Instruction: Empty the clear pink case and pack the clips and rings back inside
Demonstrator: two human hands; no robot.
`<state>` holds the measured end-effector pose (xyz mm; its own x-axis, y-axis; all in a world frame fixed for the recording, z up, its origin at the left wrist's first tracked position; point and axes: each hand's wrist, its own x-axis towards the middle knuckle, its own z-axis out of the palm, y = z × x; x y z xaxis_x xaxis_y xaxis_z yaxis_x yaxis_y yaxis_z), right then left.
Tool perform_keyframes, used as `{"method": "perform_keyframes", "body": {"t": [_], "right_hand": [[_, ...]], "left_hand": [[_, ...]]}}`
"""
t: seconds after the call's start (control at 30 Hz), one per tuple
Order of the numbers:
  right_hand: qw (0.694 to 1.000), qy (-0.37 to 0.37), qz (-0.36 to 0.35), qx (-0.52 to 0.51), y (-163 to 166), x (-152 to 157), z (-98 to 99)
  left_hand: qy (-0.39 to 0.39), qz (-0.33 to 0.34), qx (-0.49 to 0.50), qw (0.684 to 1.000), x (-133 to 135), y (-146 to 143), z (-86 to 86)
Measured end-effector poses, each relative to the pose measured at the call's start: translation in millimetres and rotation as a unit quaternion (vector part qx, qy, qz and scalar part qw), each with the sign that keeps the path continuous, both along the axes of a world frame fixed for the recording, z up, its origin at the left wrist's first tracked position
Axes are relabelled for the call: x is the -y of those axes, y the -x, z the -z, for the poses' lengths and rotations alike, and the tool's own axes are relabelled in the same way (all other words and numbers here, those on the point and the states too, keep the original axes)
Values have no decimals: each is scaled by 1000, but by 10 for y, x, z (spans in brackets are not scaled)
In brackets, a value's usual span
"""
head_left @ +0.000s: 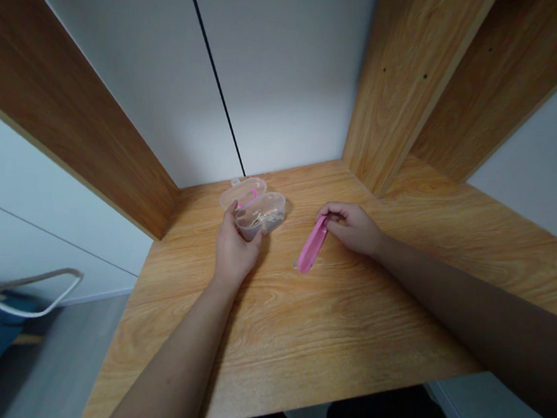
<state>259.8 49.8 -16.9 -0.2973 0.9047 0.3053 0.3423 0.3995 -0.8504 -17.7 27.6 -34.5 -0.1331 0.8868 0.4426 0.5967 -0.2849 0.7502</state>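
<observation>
In the head view, the left hand (236,247) has its fingers curled around the near left end of a clear case (269,225), the thumb along the front wall and a fingertip by the hinge side, so it seems to be steadying the case on the bench (274,344). The case sits upright toward the back of the bench, its lid (229,198) swung back and lying behind it, with a bit of pink (255,192) showing there (a print or a loose piece, I cannot tell which). Inside are small pale pieces (258,219), too small to make out. To the right, well apart from the case, the right hand (354,227) grips a pink strip (312,247) by its upper end, the fingers pinched on it and the strip slanting down toward the near left. Whether its lower end touches the bench is unclear; a small ring-like thing (295,263) shows just beside that end, perhaps joined to it. As for how far along things are, the case is already open and the strip is outside it, in hand; the lid is not yet closed, the pale pieces are still inside, and the strip is not set down.
</observation>
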Motion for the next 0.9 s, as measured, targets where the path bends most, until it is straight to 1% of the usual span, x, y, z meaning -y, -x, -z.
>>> {"method": "perform_keyframes", "body": {"t": [0.2,0.37,0.6,0.7,0.77,0.9], "right_hand": [[988,38,89,-120,-8,-117,21],[967,97,170,-166,-59,-182,41],[936,99,242,-234,-105,-261,109],[924,103,260,-260,-102,-269,106],[922,98,262,-267,-102,-274,109],[936,71,245,-243,-109,-282,132]], "left_hand": [[-2,5,7,1000,-7,-4,15],[-5,7,13,1000,8,-15,-13],[-1,2,6,1000,14,-15,-17],[5,2,4,1000,21,-17,-33],[4,3,5,1000,22,-15,-35],[-6,11,13,1000,9,1,-5]]}}
